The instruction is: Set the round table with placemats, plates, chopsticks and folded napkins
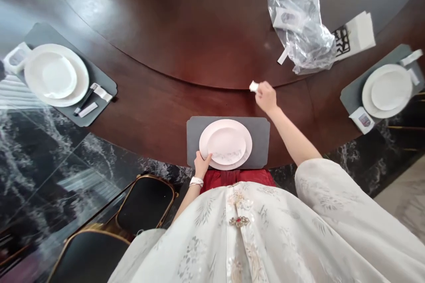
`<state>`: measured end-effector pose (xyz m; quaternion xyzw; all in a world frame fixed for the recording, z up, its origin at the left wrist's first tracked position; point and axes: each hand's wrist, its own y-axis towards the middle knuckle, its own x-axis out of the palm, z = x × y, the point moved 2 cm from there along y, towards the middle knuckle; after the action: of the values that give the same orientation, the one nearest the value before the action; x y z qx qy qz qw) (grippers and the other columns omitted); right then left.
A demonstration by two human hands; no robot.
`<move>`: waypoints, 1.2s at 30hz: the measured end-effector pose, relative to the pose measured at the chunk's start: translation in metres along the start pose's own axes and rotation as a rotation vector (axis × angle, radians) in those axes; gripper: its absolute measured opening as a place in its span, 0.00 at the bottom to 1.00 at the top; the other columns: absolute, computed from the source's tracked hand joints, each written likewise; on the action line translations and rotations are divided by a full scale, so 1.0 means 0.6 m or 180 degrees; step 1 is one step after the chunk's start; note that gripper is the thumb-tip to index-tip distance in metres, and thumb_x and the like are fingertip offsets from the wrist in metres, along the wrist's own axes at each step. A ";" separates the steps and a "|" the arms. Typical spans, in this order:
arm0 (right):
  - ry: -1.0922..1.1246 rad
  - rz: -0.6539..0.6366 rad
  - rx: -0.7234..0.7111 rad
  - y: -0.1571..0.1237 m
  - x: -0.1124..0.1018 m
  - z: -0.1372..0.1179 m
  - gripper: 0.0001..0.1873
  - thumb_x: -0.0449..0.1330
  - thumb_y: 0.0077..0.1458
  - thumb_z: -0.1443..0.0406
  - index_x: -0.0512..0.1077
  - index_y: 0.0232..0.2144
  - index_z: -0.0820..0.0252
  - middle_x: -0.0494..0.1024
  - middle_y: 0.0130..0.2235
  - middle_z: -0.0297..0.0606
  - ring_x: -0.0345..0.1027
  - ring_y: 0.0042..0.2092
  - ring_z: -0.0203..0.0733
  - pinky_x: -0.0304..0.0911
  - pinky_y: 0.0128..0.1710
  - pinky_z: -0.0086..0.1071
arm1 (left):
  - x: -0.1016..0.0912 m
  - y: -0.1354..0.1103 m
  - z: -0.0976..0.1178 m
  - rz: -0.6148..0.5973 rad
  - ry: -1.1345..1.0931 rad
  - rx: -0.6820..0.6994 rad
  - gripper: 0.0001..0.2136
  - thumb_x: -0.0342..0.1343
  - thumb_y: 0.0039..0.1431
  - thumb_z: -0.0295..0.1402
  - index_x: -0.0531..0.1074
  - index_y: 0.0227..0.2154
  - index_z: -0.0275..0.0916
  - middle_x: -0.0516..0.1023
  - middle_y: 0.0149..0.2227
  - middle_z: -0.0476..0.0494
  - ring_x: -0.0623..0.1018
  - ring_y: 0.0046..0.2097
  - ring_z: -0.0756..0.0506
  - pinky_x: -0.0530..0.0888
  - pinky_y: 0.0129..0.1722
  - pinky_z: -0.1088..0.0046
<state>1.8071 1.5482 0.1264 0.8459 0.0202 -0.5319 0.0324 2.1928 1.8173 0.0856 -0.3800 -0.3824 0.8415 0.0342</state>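
Note:
In front of me a small white plate sits on a larger white plate, both on a grey placemat. My left hand holds the lower left rim of the large plate, its thumb laid over the edge and the other fingers mostly hidden. Farther off to the right, above the dark wood table, my right hand is closed around a small white piece with curved-in sides, shaped like a chopstick rest. Part of that piece is covered by the fingers.
Crumpled clear plastic bags and a white printed packet lie at the back right. Stacked plates on grey placemats stand at left and right. A raised round turntable fills the table's middle. Black chairs stand lower left.

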 end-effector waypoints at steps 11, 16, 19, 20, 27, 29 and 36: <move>0.0396 -0.0797 0.0472 -0.364 0.011 0.043 0.19 0.58 0.53 0.70 0.71 0.49 0.60 0.71 0.58 0.49 0.61 0.57 0.57 0.58 0.55 0.48 | 0.001 0.003 0.006 0.0067 0.0207 -0.0041 0.20 0.59 0.56 0.53 0.60 0.36 0.44 0.78 0.38 0.39 0.80 0.44 0.35 0.75 0.43 0.60; 0.0795 -0.0632 0.0693 -0.384 0.011 0.083 0.18 0.56 0.57 0.67 0.74 0.50 0.57 0.73 0.53 0.47 0.64 0.56 0.53 0.61 0.59 0.49 | 0.007 -0.003 0.006 0.0163 0.0002 -0.0135 0.19 0.56 0.58 0.53 0.63 0.38 0.44 0.79 0.41 0.40 0.80 0.44 0.37 0.75 0.43 0.62; 0.0956 -0.0513 0.0719 -0.388 0.019 0.093 0.19 0.54 0.58 0.68 0.75 0.50 0.57 0.73 0.52 0.46 0.64 0.56 0.51 0.62 0.60 0.48 | 0.010 -0.006 0.008 0.0223 0.0004 -0.0167 0.19 0.55 0.58 0.54 0.63 0.38 0.44 0.78 0.39 0.40 0.79 0.42 0.37 0.75 0.43 0.62; 0.0997 -0.0485 0.0717 -0.388 0.021 0.095 0.19 0.55 0.57 0.68 0.75 0.50 0.57 0.74 0.52 0.47 0.64 0.56 0.51 0.62 0.60 0.48 | 0.011 -0.008 0.008 0.0236 0.0004 -0.0182 0.18 0.55 0.58 0.54 0.63 0.38 0.44 0.78 0.39 0.40 0.79 0.42 0.38 0.75 0.42 0.62; 0.1148 -0.0976 0.0496 -0.333 -0.016 0.118 0.20 0.65 0.50 0.64 0.78 0.47 0.54 0.76 0.51 0.42 0.67 0.54 0.50 0.65 0.58 0.47 | 0.005 -0.006 0.019 0.0258 0.0089 -0.0223 0.16 0.53 0.60 0.52 0.62 0.34 0.45 0.79 0.40 0.38 0.80 0.46 0.35 0.75 0.44 0.61; 0.1186 -0.0919 0.0394 -0.269 -0.038 0.136 0.17 0.65 0.51 0.62 0.79 0.45 0.55 0.77 0.50 0.41 0.69 0.52 0.49 0.65 0.57 0.46 | -0.011 0.002 0.028 0.0105 0.0311 -0.0334 0.16 0.49 0.63 0.52 0.63 0.31 0.44 0.79 0.38 0.35 0.80 0.46 0.33 0.75 0.45 0.59; 0.0714 0.0748 0.1365 0.092 -0.085 0.197 0.15 0.52 0.64 0.62 0.75 0.44 0.65 0.79 0.41 0.47 0.74 0.44 0.47 0.67 0.53 0.46 | -0.071 0.036 0.191 0.1178 0.1246 0.0561 0.16 0.49 0.64 0.41 0.70 0.47 0.35 0.73 0.50 0.25 0.72 0.55 0.27 0.69 0.53 0.48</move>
<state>1.6823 1.4839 0.1232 0.8837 -0.1878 -0.4195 -0.0884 2.1518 1.7164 0.1453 -0.5942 -0.2180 0.7741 -0.0139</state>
